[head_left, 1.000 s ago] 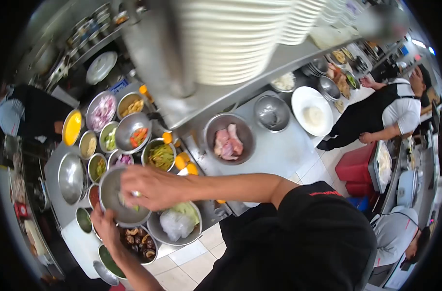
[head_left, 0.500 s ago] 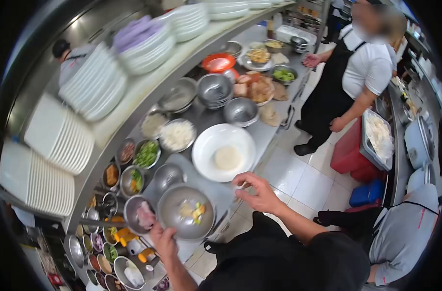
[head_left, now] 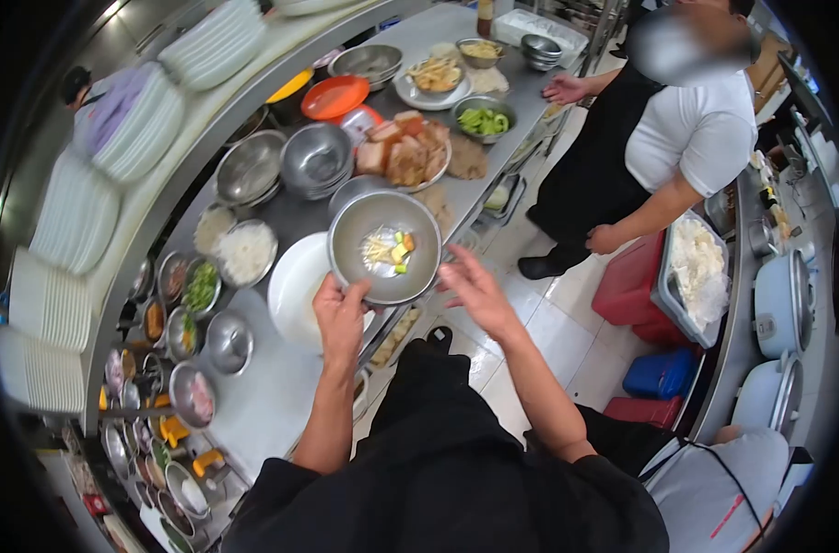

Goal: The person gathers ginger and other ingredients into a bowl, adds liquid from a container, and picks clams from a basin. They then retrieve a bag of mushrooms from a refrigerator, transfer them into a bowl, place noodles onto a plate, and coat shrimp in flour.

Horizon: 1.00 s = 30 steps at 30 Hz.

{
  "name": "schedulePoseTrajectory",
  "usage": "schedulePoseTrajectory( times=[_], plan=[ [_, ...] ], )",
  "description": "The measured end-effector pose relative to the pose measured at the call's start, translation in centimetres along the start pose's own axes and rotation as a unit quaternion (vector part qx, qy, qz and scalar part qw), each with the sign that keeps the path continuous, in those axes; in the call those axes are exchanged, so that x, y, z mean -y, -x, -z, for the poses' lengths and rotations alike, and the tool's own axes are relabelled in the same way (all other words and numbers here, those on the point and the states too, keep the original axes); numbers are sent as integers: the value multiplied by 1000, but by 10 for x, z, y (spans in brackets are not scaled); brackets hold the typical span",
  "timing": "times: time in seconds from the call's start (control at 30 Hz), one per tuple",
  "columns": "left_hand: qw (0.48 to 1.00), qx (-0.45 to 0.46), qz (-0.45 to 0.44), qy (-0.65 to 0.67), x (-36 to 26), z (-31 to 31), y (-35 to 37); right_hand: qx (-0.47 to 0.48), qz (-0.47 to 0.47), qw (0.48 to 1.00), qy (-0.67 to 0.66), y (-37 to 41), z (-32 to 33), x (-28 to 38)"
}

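My left hand grips the near rim of a metal bowl, thumb over the edge. Pale shreds and chopped green, yellow and orange pieces lie inside it. Held up over the counter's edge, the bowl partly covers a big white dish. My right hand is just right of the bowl, fingers spread and slightly blurred, holding nothing. Left of the dish stand a bowl of white shreds, a metal bowl and a small bowl of raw meat.
Further along the steel counter are stacked metal bowls, a plate of meat chunks and a bowl of green slices. White plates crowd the left shelf. A co-worker in a black apron stands ahead; another person's grey shirt is close right.
My left hand has lifted the bowl off the counter and carried it forward and right. My right hand has opened its fingers beside it. The view has shifted right.
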<state>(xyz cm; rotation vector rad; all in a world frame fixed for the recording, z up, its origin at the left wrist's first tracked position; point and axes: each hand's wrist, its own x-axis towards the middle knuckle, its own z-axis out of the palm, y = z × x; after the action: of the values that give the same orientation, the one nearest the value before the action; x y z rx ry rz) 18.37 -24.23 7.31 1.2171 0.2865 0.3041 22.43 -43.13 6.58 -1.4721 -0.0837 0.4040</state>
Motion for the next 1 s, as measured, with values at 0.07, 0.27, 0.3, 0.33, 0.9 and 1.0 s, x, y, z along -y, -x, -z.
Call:
schedulePoseTrajectory(
  times=[0.07, 0.27, 0.3, 0.33, 0.9, 1.0],
  plan=[
    [1000, 1, 15, -16, 16, -12, -18, 19, -43, 999, 3, -27, 11, 5],
    [995, 70, 64, -16, 54, -100, -84, -81, -17, 996, -23, -101, 83, 4],
    [990, 108, 80, -34, 61, -115, -98, -108, -16, 994, -8, -109, 102, 7],
    [984, 146, 92, -51, 66, -130, -111, -115, -11, 993, -7, -118, 119, 12],
    [975, 114, 12, -191, 78, -299, -255, -319, 29, 947, -9, -298, 390, 104],
    [976, 76, 31, -201, 85, -304, -268, -306, 47, 951, -10, -344, 428, 107]
  ],
)
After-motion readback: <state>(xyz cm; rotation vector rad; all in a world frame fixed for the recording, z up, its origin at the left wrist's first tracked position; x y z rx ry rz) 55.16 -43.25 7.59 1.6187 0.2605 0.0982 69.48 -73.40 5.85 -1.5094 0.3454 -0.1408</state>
